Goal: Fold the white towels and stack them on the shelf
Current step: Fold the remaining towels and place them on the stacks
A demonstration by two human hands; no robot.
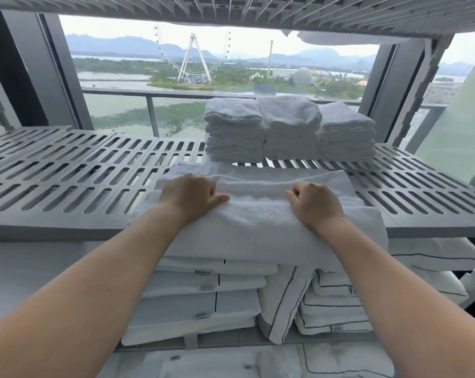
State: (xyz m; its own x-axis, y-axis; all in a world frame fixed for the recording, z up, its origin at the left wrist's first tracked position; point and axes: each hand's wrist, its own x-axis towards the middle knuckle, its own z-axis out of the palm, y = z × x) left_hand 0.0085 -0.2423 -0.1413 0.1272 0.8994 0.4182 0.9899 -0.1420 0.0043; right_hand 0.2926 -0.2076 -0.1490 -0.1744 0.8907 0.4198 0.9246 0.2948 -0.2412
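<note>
A partly folded white towel [258, 222] is laid at the front edge of the slotted shelf [67, 175], with its long axis running crosswise from one hand to the other. Its raised fold is gripped by the left hand [188, 197] and the right hand [317, 203], the fingers curled tight, seemingly with cloth pinched inside. Straight beyond the knuckles, well apart, three stacks of folded towels [288, 132] are set, nearer the right hand.

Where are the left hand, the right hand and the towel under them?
left hand [190, 197]: head view, back of hand.
right hand [317, 204]: head view, back of hand.
towel [258, 214]: head view, fold between hands.
</note>
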